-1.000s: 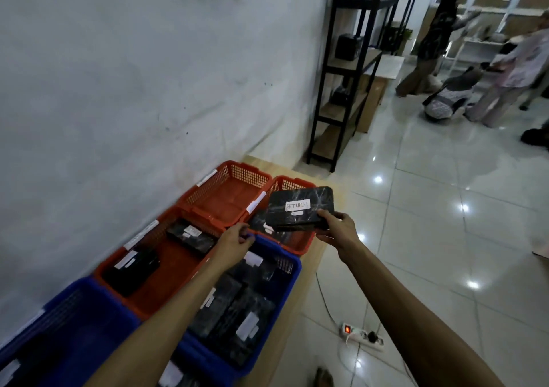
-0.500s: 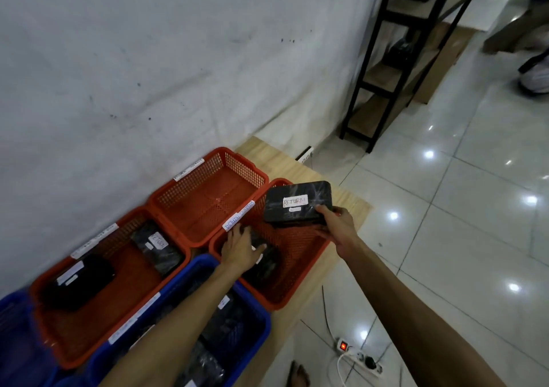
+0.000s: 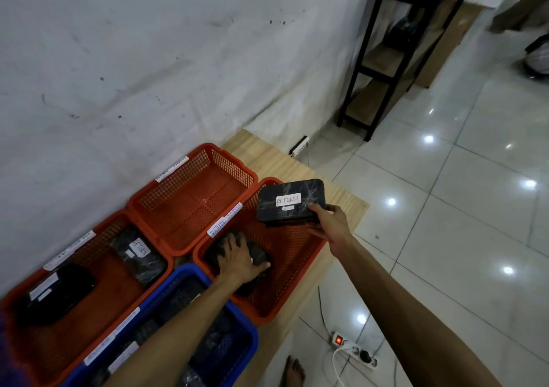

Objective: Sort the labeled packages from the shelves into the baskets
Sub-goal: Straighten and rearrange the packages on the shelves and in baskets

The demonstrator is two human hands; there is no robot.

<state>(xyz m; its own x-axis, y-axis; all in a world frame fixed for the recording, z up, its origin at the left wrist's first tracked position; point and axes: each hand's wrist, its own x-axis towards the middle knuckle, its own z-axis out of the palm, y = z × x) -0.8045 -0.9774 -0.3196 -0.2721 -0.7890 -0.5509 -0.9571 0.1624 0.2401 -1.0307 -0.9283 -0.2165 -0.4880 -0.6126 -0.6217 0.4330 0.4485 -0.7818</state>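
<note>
A low wooden platform [image 3: 297,163] lies against a scuffed white wall [image 3: 148,59], and glossy white floor tiles [image 3: 460,208] spread away from 12 to 5 o'clock, dotted with ceiling-light reflections. On the platform stand three red baskets and a blue one. The far basket [image 3: 193,199], at 12 o'clock from the left hand, shows only its mesh bottom. The near-right basket [image 3: 285,267] holds a dark package [image 3: 258,256] on which the left hand [image 3: 237,260] rests, fingers spread over it and thumb lying along its edge; whether it actually grips is hard to tell from this angle. The right hand [image 3: 329,223] pinches a black package [image 3: 291,201] labelled RETURN by its near corner, thumb on top, holding it tilted above that basket's far rim at 1 o'clock from the left hand. At 9 o'clock the left basket [image 3: 89,282] contains two more packages, one also marked RETURN [image 3: 139,253]. The blue basket [image 3: 243,342] at 6 o'clock holds several dark parcels under the left forearm. A black metal shelf [image 3: 386,59] with wooden boards stands by the wall at 1 o'clock. A power strip [image 3: 353,349] with a lit red switch lies on the tiles at 5 o'clock, beside a bare foot [image 3: 294,371].
</note>
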